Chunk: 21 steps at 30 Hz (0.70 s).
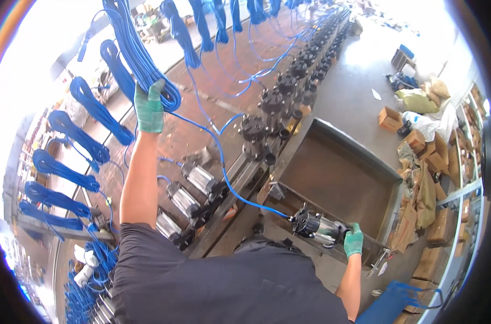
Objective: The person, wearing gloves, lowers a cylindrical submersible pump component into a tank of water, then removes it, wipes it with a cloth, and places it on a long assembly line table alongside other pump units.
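Note:
My left hand (149, 110), in a green glove, is closed around the lower end of a bundle of blue cable (134, 46) raised above the bench. From that bundle a blue cable runs down to a submersible pump (316, 227) with a shiny metal body and black ends. Wrapped on the pump's right end is my right hand (354, 241), also gloved in green. The pump lies tilted over the near edge of a square metal tank (359, 208). Part of the right hand's grip is hidden behind the pump end.
A rusty workbench (224, 102) carries a long row of upright pumps (272, 102) on its right side. Several pumps (183, 200) lie at its near end. Coiled blue cables (75, 135) hang along the left edge. Cardboard boxes (434, 154) and sacks line the right side.

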{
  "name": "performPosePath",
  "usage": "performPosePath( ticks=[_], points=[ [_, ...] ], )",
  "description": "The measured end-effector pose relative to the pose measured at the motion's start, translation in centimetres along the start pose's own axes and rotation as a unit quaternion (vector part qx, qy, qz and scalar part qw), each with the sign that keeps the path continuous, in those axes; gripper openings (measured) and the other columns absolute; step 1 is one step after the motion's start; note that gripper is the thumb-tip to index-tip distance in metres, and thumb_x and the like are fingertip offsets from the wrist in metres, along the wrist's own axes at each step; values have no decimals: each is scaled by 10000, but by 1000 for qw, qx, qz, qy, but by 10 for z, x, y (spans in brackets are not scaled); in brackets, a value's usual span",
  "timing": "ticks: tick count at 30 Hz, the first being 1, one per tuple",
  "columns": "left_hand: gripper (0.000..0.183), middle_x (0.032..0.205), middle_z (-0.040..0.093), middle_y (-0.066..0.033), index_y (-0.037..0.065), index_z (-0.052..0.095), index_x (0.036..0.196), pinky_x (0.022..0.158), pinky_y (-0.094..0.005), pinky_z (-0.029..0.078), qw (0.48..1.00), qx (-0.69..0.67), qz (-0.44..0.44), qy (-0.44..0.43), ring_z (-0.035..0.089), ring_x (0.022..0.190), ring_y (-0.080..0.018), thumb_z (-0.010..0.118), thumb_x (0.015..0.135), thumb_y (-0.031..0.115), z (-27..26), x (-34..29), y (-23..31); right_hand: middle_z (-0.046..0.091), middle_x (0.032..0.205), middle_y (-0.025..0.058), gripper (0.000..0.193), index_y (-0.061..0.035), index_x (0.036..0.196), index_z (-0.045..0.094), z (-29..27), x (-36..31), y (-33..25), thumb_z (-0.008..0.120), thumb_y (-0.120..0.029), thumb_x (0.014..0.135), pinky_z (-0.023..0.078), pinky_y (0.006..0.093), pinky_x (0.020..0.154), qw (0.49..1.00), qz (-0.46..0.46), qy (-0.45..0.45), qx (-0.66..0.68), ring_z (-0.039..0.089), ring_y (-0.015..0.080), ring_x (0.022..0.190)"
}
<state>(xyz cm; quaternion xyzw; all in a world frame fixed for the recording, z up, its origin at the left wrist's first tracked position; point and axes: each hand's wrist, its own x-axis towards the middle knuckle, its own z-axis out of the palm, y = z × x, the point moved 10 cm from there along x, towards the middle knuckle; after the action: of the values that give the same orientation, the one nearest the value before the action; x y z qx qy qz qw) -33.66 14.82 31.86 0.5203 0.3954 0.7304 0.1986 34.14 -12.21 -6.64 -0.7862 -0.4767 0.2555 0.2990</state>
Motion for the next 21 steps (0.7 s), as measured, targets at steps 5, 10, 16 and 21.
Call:
performPosePath(
  ticks=[5, 10, 16, 21],
  points=[
    [148, 829, 619, 5, 78, 629, 1016, 604, -251, 484, 985, -47, -155, 67, 595, 674, -93, 690, 883, 98, -6, -73, -44, 725, 988, 199, 295, 4, 1089, 648, 1, 6, -8, 458, 50, 869, 516, 352, 878, 1000, -11, -18, 0, 686, 272, 911],
    [488, 1010, 640, -88, -22, 554, 1257, 761, -304, 536, 945, 141, -281, 91, 641, 851, -175, 731, 915, 277, -62, -146, -184, 695, 852, 181, 290, 5, 1041, 658, 4, 9, -13, 439, 39, 855, 515, 365, 771, 1000, -20, -5, 4, 629, 222, 774],
    [292, 1175, 691, -71, 14, 642, 1237, 898, -322, 508, 906, 122, -298, -276, 614, 1079, -144, 587, 1028, 211, 89, -288, -137, 683, 1005, 299, 281, 1, 1129, 628, -12, -4, -23, 493, -52, 888, 505, 476, 823, 997, 7, 20, -70, 651, 464, 936],
    [544, 1337, 631, -167, 8, 551, 1382, 1048, -391, 463, 675, -3, -352, -649, 582, 1260, -254, 599, 1016, 408, 167, -455, -112, 696, 1067, 249, 255, -45, 1092, 669, -7, -1, -54, 504, -65, 899, 522, 476, 864, 996, 27, -11, -83, 660, 439, 1022]
  ],
)
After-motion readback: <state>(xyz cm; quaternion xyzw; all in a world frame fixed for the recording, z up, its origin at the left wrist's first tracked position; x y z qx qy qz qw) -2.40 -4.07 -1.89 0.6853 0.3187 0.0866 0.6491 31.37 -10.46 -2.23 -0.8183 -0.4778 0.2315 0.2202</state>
